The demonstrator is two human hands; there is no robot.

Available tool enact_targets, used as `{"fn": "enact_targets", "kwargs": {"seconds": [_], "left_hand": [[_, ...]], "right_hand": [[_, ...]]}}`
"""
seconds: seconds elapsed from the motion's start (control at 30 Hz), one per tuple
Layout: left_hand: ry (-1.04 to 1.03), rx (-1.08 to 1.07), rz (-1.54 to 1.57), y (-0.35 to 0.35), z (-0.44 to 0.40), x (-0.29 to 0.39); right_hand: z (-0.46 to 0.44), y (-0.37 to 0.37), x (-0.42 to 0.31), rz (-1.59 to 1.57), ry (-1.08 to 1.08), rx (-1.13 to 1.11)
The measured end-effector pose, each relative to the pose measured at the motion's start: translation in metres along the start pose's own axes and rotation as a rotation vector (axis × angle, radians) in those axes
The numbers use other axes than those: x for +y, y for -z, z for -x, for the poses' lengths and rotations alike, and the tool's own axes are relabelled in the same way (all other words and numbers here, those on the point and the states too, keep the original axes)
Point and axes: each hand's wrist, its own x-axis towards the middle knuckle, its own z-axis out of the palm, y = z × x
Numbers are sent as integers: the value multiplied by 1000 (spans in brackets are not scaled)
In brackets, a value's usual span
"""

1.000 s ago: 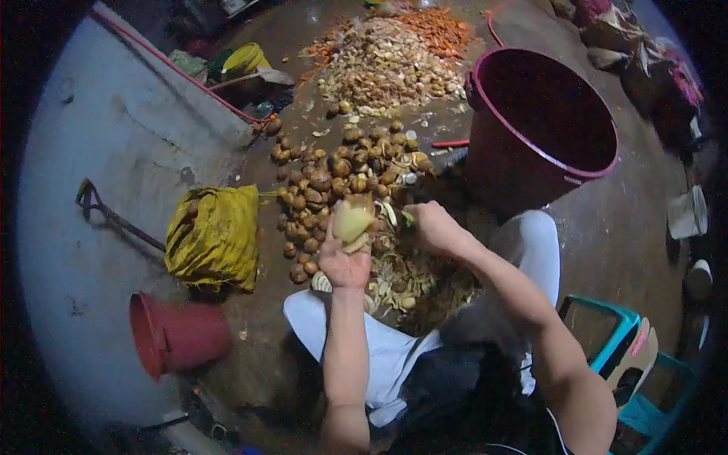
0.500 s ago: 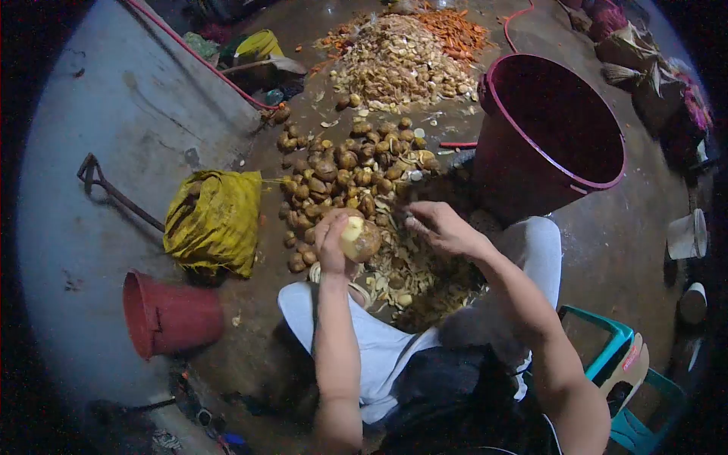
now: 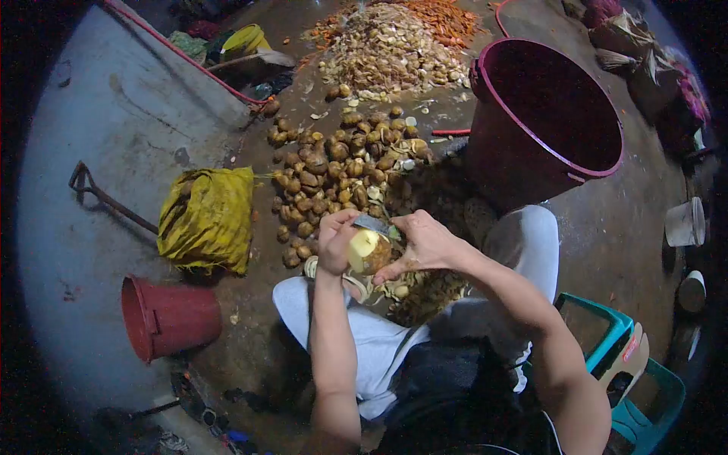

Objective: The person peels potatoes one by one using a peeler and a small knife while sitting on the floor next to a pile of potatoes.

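Observation:
My left hand [image 3: 334, 241] is wrapped around a partly peeled potato [image 3: 368, 253], its pale yellow flesh bare on top and brown skin left lower down. A knife with a broad grey blade [image 3: 370, 223] lies across the potato's upper edge. My right hand [image 3: 428, 241] is closed on the knife's greenish handle, its thumb against the potato's right side. Just beyond my hands is a heap of brown, unpeeled potatoes [image 3: 322, 174]. Loose peelings [image 3: 425, 296] cover the floor between my legs, partly hidden by my right forearm.
A large maroon tub [image 3: 500, 144] stands at the right front. To the left are a yellow sack [image 3: 208, 220], a red bucket [image 3: 171, 318] and a long-handled tool [image 3: 114, 199]. Pale peelings [image 3: 387, 53] and orange peelings [image 3: 447, 26] are piled farther off. A teal stool [image 3: 599, 326] is at lower right.
My right hand has moved left and brought the knife onto the potato. My left hand still holds the potato, now slightly turned. The whole view has shifted a little.

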Motion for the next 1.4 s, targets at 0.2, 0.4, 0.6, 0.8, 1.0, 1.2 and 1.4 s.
{"fn": "enact_targets", "kwargs": {"seconds": [0.2,0.4,0.6,0.8,1.0,1.2,1.4], "left_hand": [[-37,56,-140,-3,-1,3],[-82,184,-181,-2,-2,-3],[-156,244,-277,-2,-1,-3],[-184,363,-328,-3,-2,-6],[-213,509,-372,0,-5,-16],[-71,661,-91,-4,-10,-21],[7,650,121,-19,-6,-13]], "right_hand": [[1,0,0,102,-30,31],[1,-6,3,213,-34,94],[-1,-12,6,229,-54,89],[-2,-13,4,340,-10,182],[-6,-19,10,414,19,222],[-10,-27,11,430,112,247],[-16,-7,11,-89,-57,175]]}}
